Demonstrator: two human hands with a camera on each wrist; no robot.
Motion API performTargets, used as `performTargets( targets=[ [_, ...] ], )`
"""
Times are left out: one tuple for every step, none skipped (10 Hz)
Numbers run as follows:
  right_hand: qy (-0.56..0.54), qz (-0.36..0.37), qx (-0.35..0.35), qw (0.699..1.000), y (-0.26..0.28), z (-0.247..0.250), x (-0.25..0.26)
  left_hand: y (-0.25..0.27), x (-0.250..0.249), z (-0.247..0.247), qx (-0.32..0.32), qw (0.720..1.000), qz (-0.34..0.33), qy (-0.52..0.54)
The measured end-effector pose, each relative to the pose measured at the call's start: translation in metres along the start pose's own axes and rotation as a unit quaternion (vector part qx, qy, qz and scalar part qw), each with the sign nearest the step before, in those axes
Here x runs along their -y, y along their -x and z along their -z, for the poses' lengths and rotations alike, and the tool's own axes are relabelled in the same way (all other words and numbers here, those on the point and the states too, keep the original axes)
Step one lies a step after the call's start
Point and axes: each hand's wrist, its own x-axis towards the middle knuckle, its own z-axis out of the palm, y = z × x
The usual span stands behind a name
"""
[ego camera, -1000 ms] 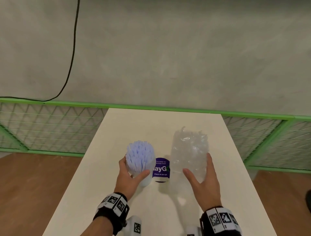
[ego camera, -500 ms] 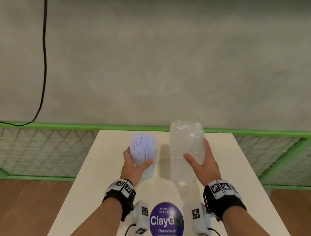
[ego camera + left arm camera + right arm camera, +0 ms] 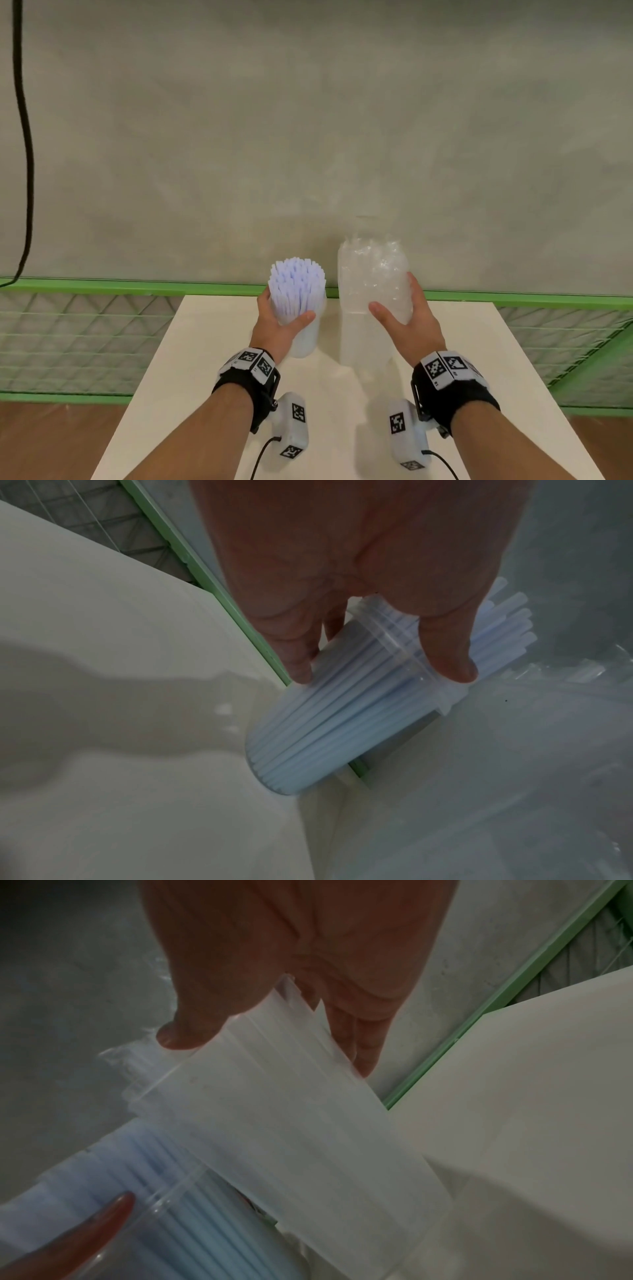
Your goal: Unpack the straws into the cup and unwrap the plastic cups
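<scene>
A clear plastic cup packed with pale blue straws stands upright on the white table, left of centre. My left hand grips this cup near its rim, thumb on the right side; the left wrist view shows the cup under the fingers. Beside it on the right stands a tall stack of clear plastic cups with crumpled clear wrap around its top. My right hand holds the stack at the wrap. In the right wrist view the stack runs down from the palm.
The table's far edge meets a green mesh fence and a grey concrete wall. A black cable hangs at the far left. Bare tabletop lies to both sides of the hands.
Both hands have pushed the straw cup and the cup stack away from me toward the table's far edge. The purple round label seen near the front earlier is out of view now.
</scene>
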Motion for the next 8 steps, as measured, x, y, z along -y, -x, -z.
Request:
performTargets(
  targets=[
    [0.001, 0.003, 0.0, 1.0, -0.007, -0.002, 0.0, -0.008, 0.0, -0.002, 0.006, 1.0, -0.001, 0.004],
    [0.0, 0.0, 0.006, 1.0, -0.012, -0.003, 0.001, -0.013, 0.0, -0.003, 0.011, 1.0, 0.001, 0.007],
    [-0.003, 0.0, 0.012, 1.0, -0.014, -0.004, 0.002, -0.016, -0.002, -0.004, 0.012, 1.0, 0.0, 0.001],
    [-0.001, 0.0, 0.008, 1.0, -0.016, -0.005, 0.002, -0.017, -0.003, -0.005, 0.013, 1.0, 0.003, -0.002],
    [0.003, 0.0, 0.009, 1.0, -0.017, -0.006, 0.003, -0.018, -0.003, -0.006, 0.01, 1.0, 0.007, -0.003],
    [0.004, 0.002, 0.015, 1.0, -0.019, -0.005, 0.004, -0.018, -0.006, -0.005, 0.004, 1.0, 0.004, -0.002],
    [0.006, 0.003, 0.026, 1.0, -0.019, -0.005, 0.003, -0.014, -0.01, -0.003, -0.003, 1.0, -0.005, -0.029],
    [0.006, 0.004, 0.012, 1.0, -0.019, -0.001, 0.005, -0.005, -0.023, 0.003, -0.007, 0.994, -0.029, -0.108]
  ],
)
